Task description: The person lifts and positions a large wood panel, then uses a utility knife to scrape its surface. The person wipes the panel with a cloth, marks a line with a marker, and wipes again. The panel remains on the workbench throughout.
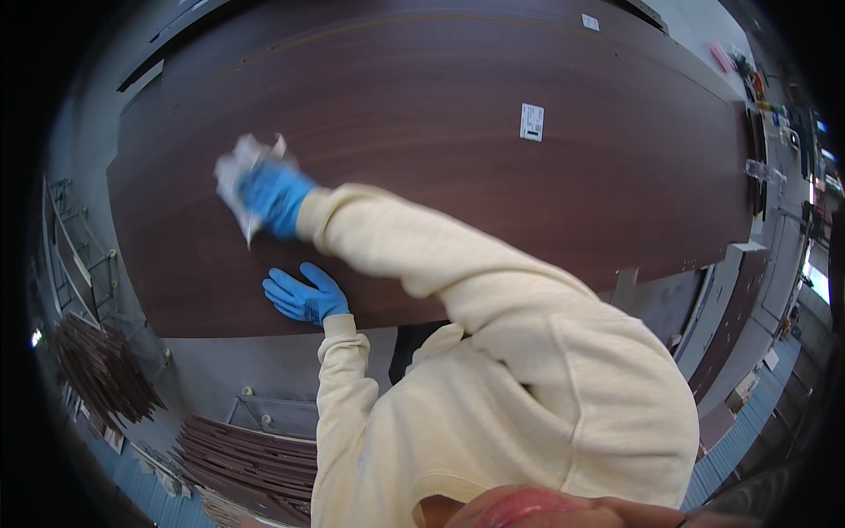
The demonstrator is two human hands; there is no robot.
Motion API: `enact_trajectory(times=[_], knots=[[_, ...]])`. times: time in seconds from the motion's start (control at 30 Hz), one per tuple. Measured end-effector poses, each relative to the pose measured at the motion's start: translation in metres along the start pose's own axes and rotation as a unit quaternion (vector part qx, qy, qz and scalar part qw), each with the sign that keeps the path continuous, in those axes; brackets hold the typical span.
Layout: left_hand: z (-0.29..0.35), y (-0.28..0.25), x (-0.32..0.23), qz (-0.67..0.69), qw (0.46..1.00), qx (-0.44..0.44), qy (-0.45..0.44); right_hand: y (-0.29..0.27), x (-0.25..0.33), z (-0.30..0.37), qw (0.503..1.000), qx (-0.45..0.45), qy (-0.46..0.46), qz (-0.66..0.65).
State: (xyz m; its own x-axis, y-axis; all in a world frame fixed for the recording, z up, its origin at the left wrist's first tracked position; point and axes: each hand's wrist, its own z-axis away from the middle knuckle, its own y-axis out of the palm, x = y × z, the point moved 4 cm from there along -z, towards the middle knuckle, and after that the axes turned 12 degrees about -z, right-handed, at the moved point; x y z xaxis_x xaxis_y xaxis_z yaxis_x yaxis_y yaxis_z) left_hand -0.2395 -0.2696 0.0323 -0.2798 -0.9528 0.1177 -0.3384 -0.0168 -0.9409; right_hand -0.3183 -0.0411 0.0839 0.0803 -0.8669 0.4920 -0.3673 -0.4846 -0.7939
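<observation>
A large dark brown wood-grain panel [422,176] lies flat in front of me. My right hand [278,199], in a blue glove, reaches across to the panel's left part. It is closed on a crumpled whitish cloth [231,179], which rests against the surface; both are smeared by motion. My left hand [308,294], gloved in blue too, lies at the near edge of the panel. Its fingers are stretched out flat and hold nothing. A white printed label [532,122] is stuck on the panel right of centre.
A smaller label [590,22] sits near the far edge. Stacks of brown boards [246,462] stand behind me on the left, with another stack [106,365] by a metal rack [75,238]. A clear plastic bottle [764,172] is beyond the right end.
</observation>
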Motion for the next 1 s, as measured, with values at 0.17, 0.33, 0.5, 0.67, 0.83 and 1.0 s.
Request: enact_trajectory(times=[0.17,0.33,0.5,0.67,0.83,1.0], knots=[[0.005,-0.006,0.007,0.054,0.996,0.066,-0.014,-0.149,-0.218,0.165,0.894,-0.112,0.408,0.148],[0.009,-0.004,0.025,0.133,0.986,0.094,-0.024,-0.235,-0.252,0.338,0.744,-0.139,0.616,0.219],[-0.026,-0.035,0.038,0.381,0.921,0.080,0.017,-0.076,-0.016,0.160,0.921,-0.097,0.344,0.156],[-0.082,-0.112,0.037,0.499,0.866,-0.018,-0.034,0.030,0.203,0.066,0.998,0.009,0.064,0.020],[-0.105,-0.079,0.084,0.380,0.914,-0.051,0.135,-0.027,0.101,0.183,0.956,-0.197,0.193,0.095],[-0.077,-0.032,0.127,0.313,0.943,0.050,0.102,-0.219,0.008,0.462,0.675,-0.195,0.655,0.276]])
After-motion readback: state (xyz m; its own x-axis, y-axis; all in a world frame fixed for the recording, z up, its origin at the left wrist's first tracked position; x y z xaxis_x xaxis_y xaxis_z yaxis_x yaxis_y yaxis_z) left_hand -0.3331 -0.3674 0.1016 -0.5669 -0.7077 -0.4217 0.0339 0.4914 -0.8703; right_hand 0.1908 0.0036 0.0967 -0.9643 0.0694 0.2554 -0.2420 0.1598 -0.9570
